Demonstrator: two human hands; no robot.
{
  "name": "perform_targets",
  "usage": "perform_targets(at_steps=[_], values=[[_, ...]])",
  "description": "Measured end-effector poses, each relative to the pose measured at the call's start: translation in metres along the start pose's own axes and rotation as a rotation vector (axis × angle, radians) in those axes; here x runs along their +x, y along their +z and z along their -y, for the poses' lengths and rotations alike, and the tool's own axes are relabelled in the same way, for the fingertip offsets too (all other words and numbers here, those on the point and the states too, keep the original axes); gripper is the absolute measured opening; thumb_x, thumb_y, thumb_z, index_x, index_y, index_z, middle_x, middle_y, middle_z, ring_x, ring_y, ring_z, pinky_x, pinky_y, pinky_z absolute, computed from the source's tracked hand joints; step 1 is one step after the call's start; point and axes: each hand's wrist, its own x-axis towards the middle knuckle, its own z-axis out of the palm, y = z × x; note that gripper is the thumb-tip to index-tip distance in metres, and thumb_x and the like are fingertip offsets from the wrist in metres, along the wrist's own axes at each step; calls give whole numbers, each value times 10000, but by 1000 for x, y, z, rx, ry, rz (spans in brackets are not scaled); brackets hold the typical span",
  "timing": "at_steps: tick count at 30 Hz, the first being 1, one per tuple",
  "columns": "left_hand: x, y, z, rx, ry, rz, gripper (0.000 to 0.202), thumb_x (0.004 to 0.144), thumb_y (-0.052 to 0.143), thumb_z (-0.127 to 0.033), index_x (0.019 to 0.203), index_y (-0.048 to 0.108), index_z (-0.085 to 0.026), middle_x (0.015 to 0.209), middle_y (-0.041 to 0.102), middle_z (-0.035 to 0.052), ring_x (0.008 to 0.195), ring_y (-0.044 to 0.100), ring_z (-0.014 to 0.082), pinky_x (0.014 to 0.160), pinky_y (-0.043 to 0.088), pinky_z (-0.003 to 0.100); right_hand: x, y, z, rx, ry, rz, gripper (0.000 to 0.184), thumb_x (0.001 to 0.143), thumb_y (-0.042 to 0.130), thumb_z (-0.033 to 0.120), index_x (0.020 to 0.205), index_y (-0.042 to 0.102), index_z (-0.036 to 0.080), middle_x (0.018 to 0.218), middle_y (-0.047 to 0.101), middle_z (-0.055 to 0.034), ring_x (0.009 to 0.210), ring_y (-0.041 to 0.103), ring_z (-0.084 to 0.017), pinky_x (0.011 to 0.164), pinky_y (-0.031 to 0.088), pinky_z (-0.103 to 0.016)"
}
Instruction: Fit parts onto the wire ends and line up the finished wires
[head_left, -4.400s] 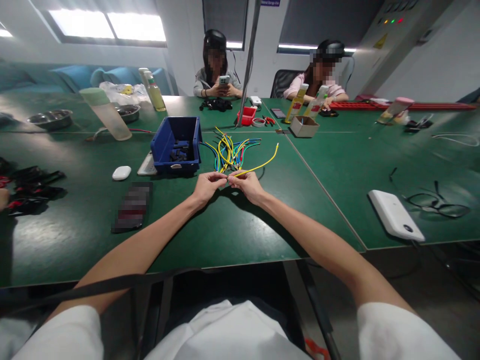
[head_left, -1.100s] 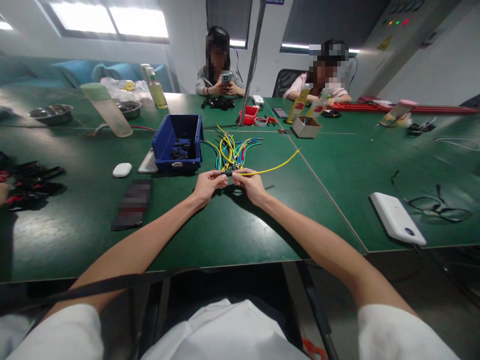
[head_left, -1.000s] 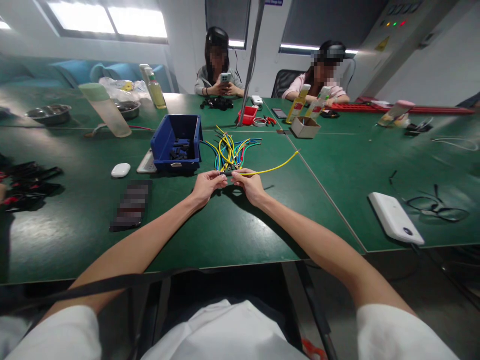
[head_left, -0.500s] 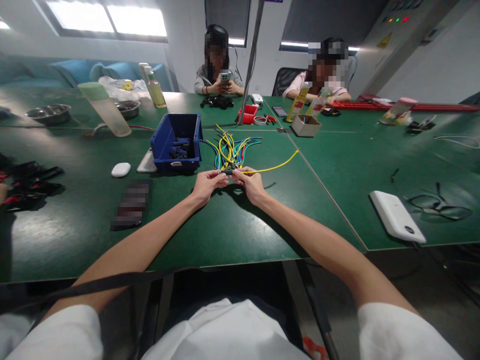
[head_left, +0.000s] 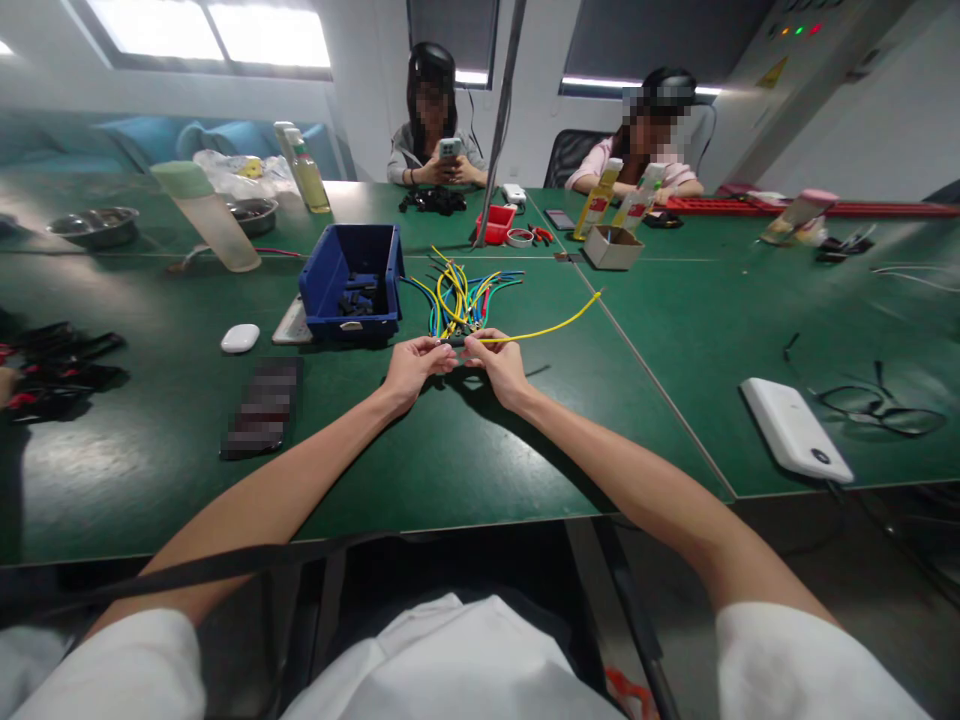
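Note:
My left hand [head_left: 411, 372] pinches one end of a short black tube-like piece [head_left: 453, 341]. At its other end, the fingers of my right hand [head_left: 498, 366] close where a yellow wire [head_left: 553, 329] meets it. From there the wire runs out to the right in a gentle upward curve. How far the wire sits inside the black piece is hidden by my fingertips. Just beyond both hands lies a loose bundle of yellow, blue, green and red wires [head_left: 454, 288]. A blue bin [head_left: 352, 329] with small black pieces in it stands left of the bundle.
On the green table [head_left: 450, 470] a dark phone [head_left: 264, 408] and white case [head_left: 240, 338] lie left. A white power bank [head_left: 795, 430] and glasses [head_left: 877, 410] are right. Across sit two people; a pole [head_left: 499, 120] rises near a red bin [head_left: 496, 226].
The camera view has shifted very slightly. Both hands keep their hold on the black piece and wire, almost in the same place.

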Motion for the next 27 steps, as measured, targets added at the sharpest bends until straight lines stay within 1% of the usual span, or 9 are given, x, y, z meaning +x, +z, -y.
perform_targets(at_steps=[3,7,11,15,20,24,27], values=[[-3,2,-2,17,-18,18,373,596,850,-327,811,647,-100,745,726,70,637,689,141,666,535,258,-1,1,0,-29,4,-11,390,584,838,430,796,625,181,705,675,13,634,647,-126,589,528,-238],[-4,3,-2,45,-23,23,378,596,850,-344,805,653,-100,745,727,76,647,695,153,654,534,260,-1,1,-2,-47,2,-27,384,579,837,431,762,619,173,674,668,11,616,636,-128,608,538,-262],[-4,2,0,92,20,13,383,589,854,-366,795,667,-104,732,722,66,650,695,165,641,534,266,0,0,-3,-54,-5,-46,381,580,837,428,763,625,170,675,666,5,611,636,-133,612,530,-271],[-6,2,1,156,69,16,388,607,848,-370,842,704,-97,745,729,72,652,691,166,639,531,265,1,0,-2,-37,-5,-39,379,586,834,419,768,611,172,655,659,10,599,633,-131,611,523,-272],[-8,4,1,214,82,47,410,635,826,-380,923,730,-105,819,746,95,674,694,175,650,540,282,2,0,-1,-17,-22,-34,370,607,819,403,789,581,185,641,640,27,583,616,-119,601,512,-262],[-7,3,2,238,85,59,385,661,797,-358,945,734,-107,823,746,95,674,694,172,647,543,281,4,-1,-4,-29,-43,-35,377,624,807,395,814,546,199,633,617,39,575,604,-117,599,511,-265],[-5,1,4,273,91,64,361,694,758,-357,955,737,-108,836,744,95,672,694,171,646,548,286,6,-3,-6,-43,-54,-33,413,639,793,391,881,511,212,652,601,55,569,598,-112,591,509,-262]])
